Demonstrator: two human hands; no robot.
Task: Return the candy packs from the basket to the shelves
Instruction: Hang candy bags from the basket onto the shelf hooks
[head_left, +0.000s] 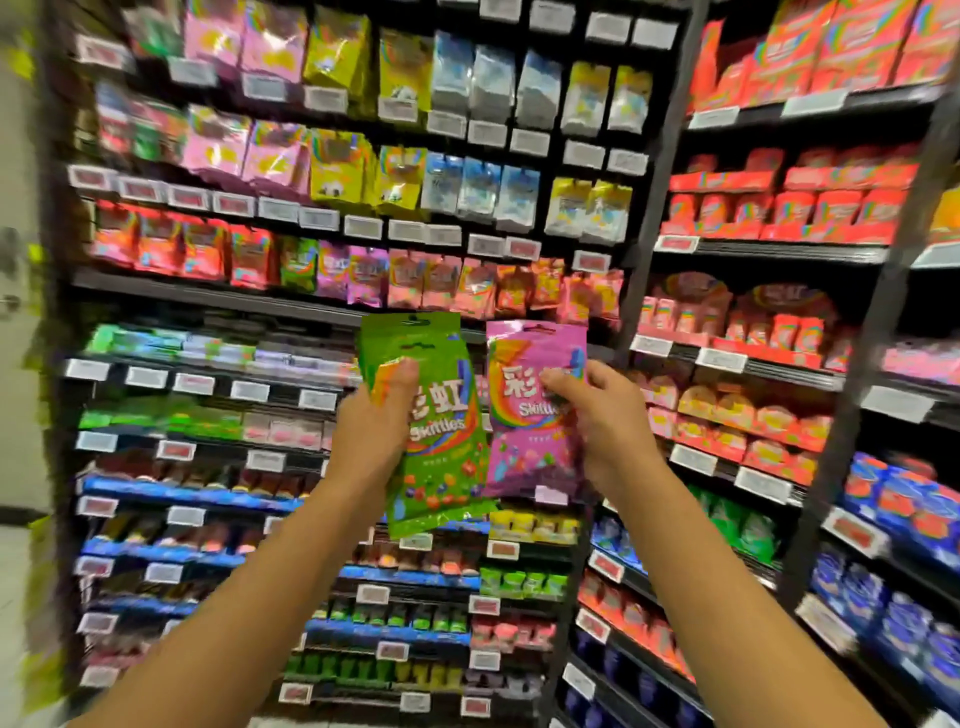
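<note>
The left hand (376, 421) grips a green candy pack (436, 426) and the right hand (597, 415) a pink candy pack (524, 415), both probably light, crinkly and slippery, best pinched by their edges.

Two candy packs up in front of the shelves (218, 299), both upright-ish, fronts facing the camera. Green pack (434, 431): Skittles logo, rainbow arc, fruit print at the bottom, hang hole at the top; tilted slightly, top leaning left. Left hand (375, 423) grips its left edge, thumb across the front. There looks to be another pack edge tucked behind it at the left, can't tell for sure. Pink pack (530, 410): same logo and rainbow, hang hole on top, just right of the green one, edges touching or overlapping low down. Right hand (605, 415) pinches its right edge, thumb on the front
</note>
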